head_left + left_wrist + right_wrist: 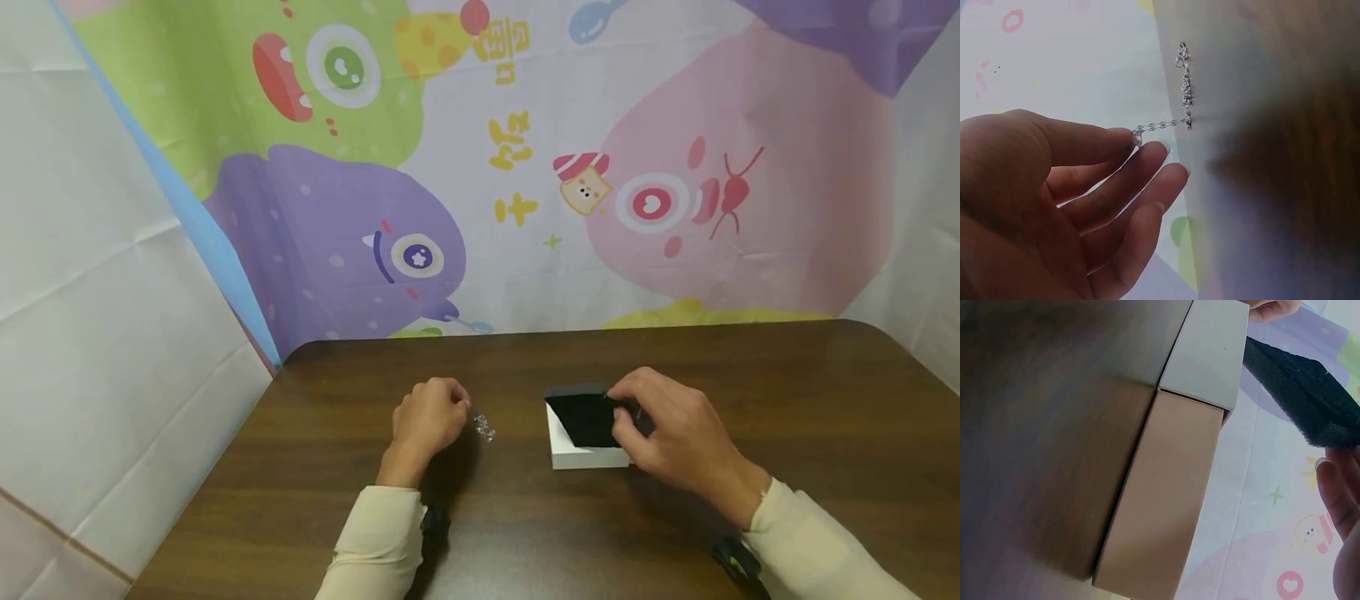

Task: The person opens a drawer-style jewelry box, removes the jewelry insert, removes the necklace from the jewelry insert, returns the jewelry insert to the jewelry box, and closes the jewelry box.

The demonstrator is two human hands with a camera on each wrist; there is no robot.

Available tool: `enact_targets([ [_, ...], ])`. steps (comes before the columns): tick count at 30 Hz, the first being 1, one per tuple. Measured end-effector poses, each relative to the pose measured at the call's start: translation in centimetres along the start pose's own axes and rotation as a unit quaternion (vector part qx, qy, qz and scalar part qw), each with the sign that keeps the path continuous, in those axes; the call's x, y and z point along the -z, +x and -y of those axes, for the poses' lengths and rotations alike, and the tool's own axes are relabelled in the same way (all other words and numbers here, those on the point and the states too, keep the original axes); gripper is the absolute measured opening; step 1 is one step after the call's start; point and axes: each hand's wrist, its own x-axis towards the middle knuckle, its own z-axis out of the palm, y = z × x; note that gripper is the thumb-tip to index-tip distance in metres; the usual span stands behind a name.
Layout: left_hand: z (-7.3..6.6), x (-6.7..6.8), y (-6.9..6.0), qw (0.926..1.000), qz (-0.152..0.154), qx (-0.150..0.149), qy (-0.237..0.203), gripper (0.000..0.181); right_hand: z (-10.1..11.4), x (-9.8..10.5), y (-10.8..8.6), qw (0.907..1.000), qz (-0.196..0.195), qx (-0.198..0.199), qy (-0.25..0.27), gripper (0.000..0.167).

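Observation:
My left hand (429, 423) is a little above the table, left of the box. Its thumb and index finger pinch one end of a silver chain (1186, 90); a doubled strand runs from the fingertips, while the rest lies bunched on the tabletop. From above, the chain shows as a small shiny heap. Over at the right, my right hand (675, 429) grips a black fuzzy pad (588, 421) by its right side. The pad is tilted above a white box (588, 458), hiding most of its top. In the right wrist view, the pad is apart from the box.
Both hands work over a brown wooden table (495, 517). Behind its far edge hangs a cloth (525, 275) printed with cartoon monsters. Pale sheeting (112, 317) hangs at the left. Seen from the right wrist, the box has a white section and a tan section (1160, 494).

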Motion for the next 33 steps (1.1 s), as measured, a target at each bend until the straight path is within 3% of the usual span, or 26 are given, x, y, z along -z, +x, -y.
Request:
enact_targets([
  [33, 0.65, -0.42, 0.20, 0.9995, 0.027, 0.008, 0.018, 0.013, -0.06, 0.07, -0.04, 1.0000, 0.003, 0.000, 0.001, 0.018],
])
